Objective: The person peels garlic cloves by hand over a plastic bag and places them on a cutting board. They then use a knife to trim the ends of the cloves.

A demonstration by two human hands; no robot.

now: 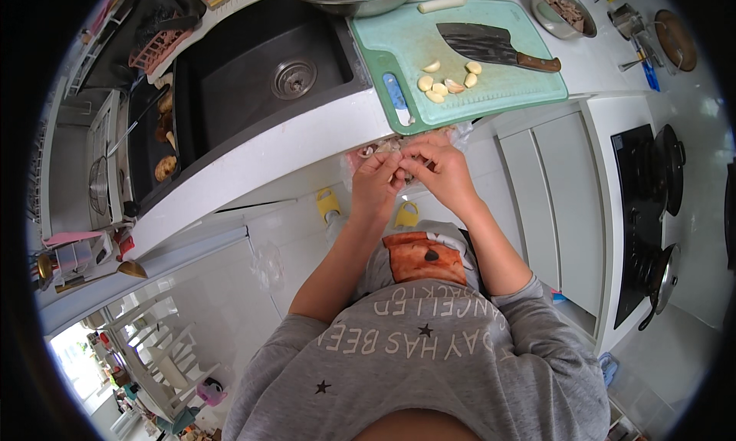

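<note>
My left hand (pixel 375 179) and my right hand (pixel 441 168) meet just off the counter's front edge, fingertips touching. A small pale piece, apparently a garlic clove (pixel 392 179), shows among the left fingers, mostly hidden. The right thumb and forefinger pinch close to it; what they grip is unclear. Below the hands hangs a plastic bag (pixel 351 164) with scraps in it. On the green cutting board (pixel 489 107) lie several peeled garlic cloves (pixel 425 83) and one clove with reddish skin (pixel 454 86). A cleaver (pixel 480 41) with a wooden handle rests behind them.
Left of the board is a dark sink (pixel 241 79), with mushrooms (pixel 165 168) in a side compartment. A steel basin (pixel 356 5) of pale chunks and a bowl (pixel 566 30) of meat stand at the back. A white leek piece (pixel 442 4) lies at the board's far edge. Right is a stove (pixel 632 228).
</note>
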